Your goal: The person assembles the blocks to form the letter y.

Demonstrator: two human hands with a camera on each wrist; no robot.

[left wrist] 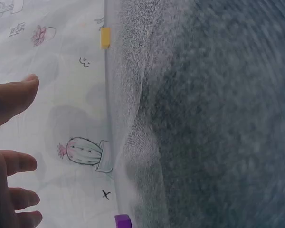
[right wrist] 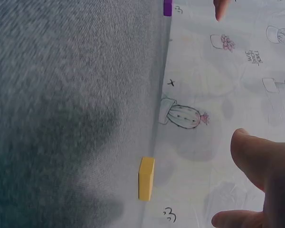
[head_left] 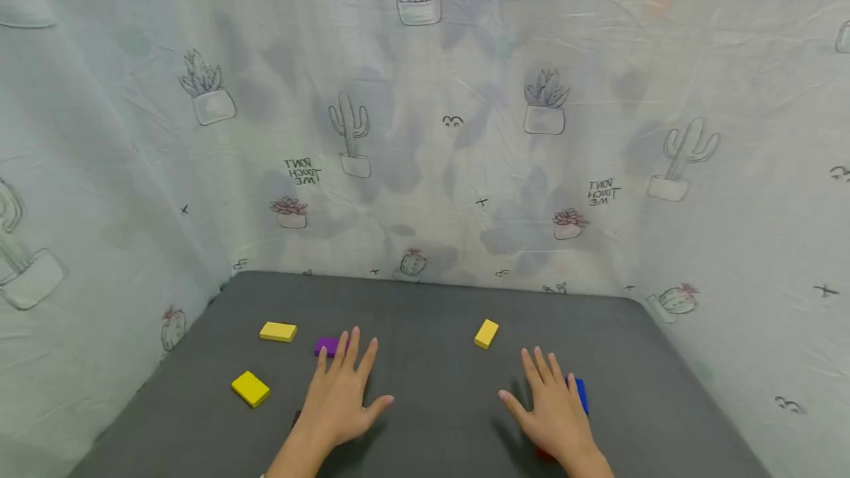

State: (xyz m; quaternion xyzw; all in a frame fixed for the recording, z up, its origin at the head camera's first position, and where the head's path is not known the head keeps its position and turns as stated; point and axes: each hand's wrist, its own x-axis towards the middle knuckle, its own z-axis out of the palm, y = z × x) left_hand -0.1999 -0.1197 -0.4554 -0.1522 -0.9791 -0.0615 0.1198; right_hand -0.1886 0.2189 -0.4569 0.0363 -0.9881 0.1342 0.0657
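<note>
My left hand [head_left: 340, 398] hovers over the left part of the grey table with its fingers spread and nothing in it. Its fingertips overlap a purple block [head_left: 325, 346] in the head view, and a dark thing [head_left: 296, 417] peeks out beside its wrist. On the other side my right hand [head_left: 553, 406], also spread and holding nothing, casts a shadow on the cloth. Partly hidden behind that hand are a blue block [head_left: 582, 395] and a red thing [head_left: 545, 455]. A yellow block [head_left: 487, 334] lies farther back, between the hands.
Two more yellow pieces lie at the left, a flat block [head_left: 278, 332] toward the back and a brighter block [head_left: 251, 389] nearer. A pale curtain [head_left: 451, 190] printed with cacti surrounds the back and sides of the grey table surface [head_left: 425, 360].
</note>
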